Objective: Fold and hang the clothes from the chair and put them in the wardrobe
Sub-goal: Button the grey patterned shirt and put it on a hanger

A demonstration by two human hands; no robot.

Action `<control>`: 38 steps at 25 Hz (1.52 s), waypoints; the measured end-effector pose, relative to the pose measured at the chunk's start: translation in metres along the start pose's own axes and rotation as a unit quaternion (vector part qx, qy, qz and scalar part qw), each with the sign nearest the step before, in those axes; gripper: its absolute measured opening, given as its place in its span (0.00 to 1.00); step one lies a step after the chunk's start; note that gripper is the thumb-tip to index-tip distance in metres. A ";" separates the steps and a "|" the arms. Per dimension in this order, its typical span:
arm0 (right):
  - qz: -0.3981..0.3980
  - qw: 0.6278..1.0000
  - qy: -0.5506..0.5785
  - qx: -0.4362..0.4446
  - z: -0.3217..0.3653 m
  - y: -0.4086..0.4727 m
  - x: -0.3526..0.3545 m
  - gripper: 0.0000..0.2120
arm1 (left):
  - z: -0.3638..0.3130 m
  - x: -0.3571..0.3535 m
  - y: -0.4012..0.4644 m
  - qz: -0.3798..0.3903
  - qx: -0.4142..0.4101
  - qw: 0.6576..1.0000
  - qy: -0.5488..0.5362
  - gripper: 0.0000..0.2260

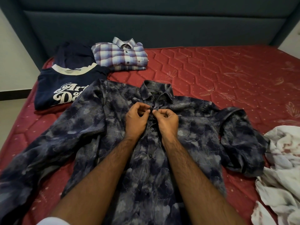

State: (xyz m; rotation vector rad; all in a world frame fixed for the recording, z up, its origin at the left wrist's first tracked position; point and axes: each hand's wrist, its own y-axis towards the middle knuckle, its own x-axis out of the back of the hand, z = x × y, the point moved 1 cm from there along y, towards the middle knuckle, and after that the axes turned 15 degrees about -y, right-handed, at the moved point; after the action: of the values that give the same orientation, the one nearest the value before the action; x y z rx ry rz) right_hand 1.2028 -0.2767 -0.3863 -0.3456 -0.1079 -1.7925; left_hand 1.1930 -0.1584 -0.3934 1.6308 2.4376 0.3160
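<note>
Buttoning is the job right now. The dark patterned shirt [146,135] lies flat, front up, across the middle of the mattress [227,70], with its collar toward the headboard [146,21], so the front strip is easy to reach. The left hand [136,119] and the right hand [167,120] meet just under the collar. Both pinch the front edges of the shirt at a top button [151,109]. The buttons lower down look done up already, I think. A closed shirt keeps its shape when it gets folded.

By the far left corner of the mattress sit folded clothes: a checked shirt [121,54], a navy top with white letters [65,91] and a dark folded piece [73,54] behind it. At the right edge lies a crumpled white cloth [284,168], not folded yet.

The left sleeve spreads toward the left edge of the mattress. The far right part of the mattress is bare, so there is room to fold.
</note>
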 end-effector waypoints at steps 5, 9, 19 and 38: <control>-0.022 0.997 -0.071 0.015 0.005 -0.004 -0.007 0.07 | 0.001 0.002 0.001 0.008 0.024 0.999 -0.021 0.04; -0.030 0.995 -0.091 0.024 0.006 -0.005 -0.009 0.05 | 0.001 0.004 0.003 0.016 0.048 0.997 -0.053 0.05; 0.000 0.997 -0.057 0.057 0.003 -0.008 -0.001 0.04 | -0.001 0.004 0.003 -0.003 0.061 0.996 -0.068 0.04; -0.037 0.989 -0.118 0.079 0.004 -0.016 -0.006 0.05 | 0.006 0.005 0.008 0.019 0.047 0.999 -0.013 0.04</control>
State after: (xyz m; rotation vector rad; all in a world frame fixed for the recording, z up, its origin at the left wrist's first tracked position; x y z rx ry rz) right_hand 1.1898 -0.2656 -0.3822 -0.4438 -0.4328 -1.7969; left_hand 1.1999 -0.1506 -0.3967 1.7105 2.4393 0.1881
